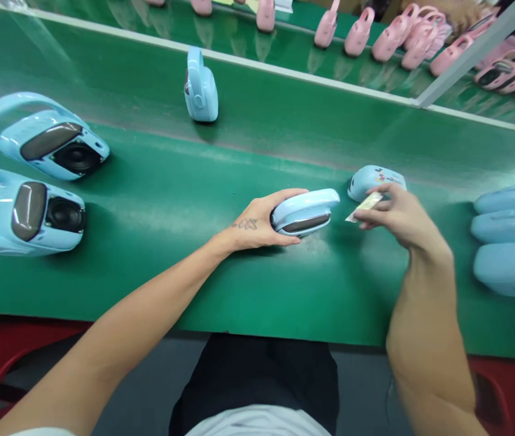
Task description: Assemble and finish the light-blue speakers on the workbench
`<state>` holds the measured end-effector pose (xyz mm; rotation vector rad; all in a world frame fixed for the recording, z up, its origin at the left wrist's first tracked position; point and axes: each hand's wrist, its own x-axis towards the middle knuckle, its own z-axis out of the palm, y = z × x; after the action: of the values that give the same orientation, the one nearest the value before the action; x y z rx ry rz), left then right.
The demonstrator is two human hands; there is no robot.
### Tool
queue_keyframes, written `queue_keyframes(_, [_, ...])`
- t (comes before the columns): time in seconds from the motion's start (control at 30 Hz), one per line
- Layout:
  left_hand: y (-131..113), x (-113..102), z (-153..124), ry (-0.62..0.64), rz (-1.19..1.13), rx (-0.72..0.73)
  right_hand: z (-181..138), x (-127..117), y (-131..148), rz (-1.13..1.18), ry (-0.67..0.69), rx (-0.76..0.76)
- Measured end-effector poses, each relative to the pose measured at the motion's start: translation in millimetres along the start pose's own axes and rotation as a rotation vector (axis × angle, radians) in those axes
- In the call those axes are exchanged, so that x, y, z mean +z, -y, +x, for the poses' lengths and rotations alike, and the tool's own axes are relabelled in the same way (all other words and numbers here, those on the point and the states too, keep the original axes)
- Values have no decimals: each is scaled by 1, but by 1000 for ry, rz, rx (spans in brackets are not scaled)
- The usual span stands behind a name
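My left hand (262, 223) is wrapped round a light blue portable speaker (305, 203) with a handle, at the middle of the green table. A dark glossy panel on that speaker faces me. To the right, my right hand (391, 212) pinches a small pale yellowish strip (366, 206) between thumb and fingers; its exact kind is unclear. Just behind the right hand lies a blue piece printed with small coloured figures (378, 177), partly covered by the fingers. The strip is apart from the held speaker.
Blue speakers with open black drivers lie at the left (64, 215). One blue speaker (202, 91) stands at the back, and several blue ones (509, 227) sit at the right edge. Beyond a pale rail (285, 63) are several pink speakers (360, 33). Red chairs (507, 387) flank me.
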<state>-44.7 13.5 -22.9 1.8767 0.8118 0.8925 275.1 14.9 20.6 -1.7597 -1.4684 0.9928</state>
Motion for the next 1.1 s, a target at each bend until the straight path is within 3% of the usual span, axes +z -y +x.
queue_keyframes(0.07, [0,-5,1,35,17,-13,5,3,-4,-199,-42,70])
queue_keyframes(0.17, [2,-13,4,87,31,3,0,12,4,-355,-129,-114])
queue_keyframes(0.27, [3,-19,4,76,48,49,-10,30,14,-167,95,-387])
queue_keyframes(0.37, [6,-26,3,77,1,4,-14,60,15,36,326,-502])
queue_keyframes(0.43, [8,-30,2,80,-58,-41,-14,80,12,121,359,-489])
queue_keyframes(0.53, [12,-29,3,77,-160,-96,-13,99,8,163,304,-492])
queue_keyframes(0.6, [14,-19,7,-12,-260,-132,-14,104,7,150,255,-511])
queue_keyframes(0.67, [14,-4,13,-207,-306,-177,-16,106,6,137,213,-530])
queue_keyframes(0.77, [13,19,22,-496,-209,-236,-17,108,5,141,152,-566])
queue_keyframes(0.83, [11,28,27,-617,-146,-247,-16,112,3,162,125,-591])
queue_keyframes(0.97, [8,31,32,-759,-113,-220,-8,117,-2,207,112,-611])
queue_keyframes(1.1, [10,29,35,-795,-127,-213,-3,118,-5,253,113,-599])
